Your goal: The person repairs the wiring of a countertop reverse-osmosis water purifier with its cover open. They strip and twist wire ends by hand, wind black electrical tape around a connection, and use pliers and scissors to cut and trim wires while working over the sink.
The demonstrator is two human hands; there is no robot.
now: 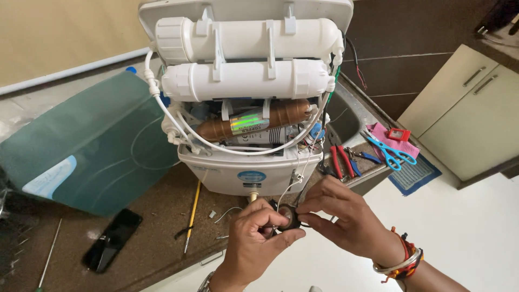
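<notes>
Two hands meet just below the opened water purifier [248, 108] in the head view. Our left hand [251, 246] pinches a roll of black tape [289, 218] between thumb and fingers, and our right hand [343, 219] closes its fingers on the roll's edge and the thin wires [294, 181] hanging from the white casing. We judge the step in hand to be taping the wires; next we need a freed tape end drawn taut around them. Pliers [339, 159] and blue scissors [392, 151] lie near the sink, a phone [112, 239] on the table [162, 238].

Water purifier [246, 103] on counter [157, 243], phone [112, 239] left, pliers [341, 160] and scissors [392, 153] right.
</notes>
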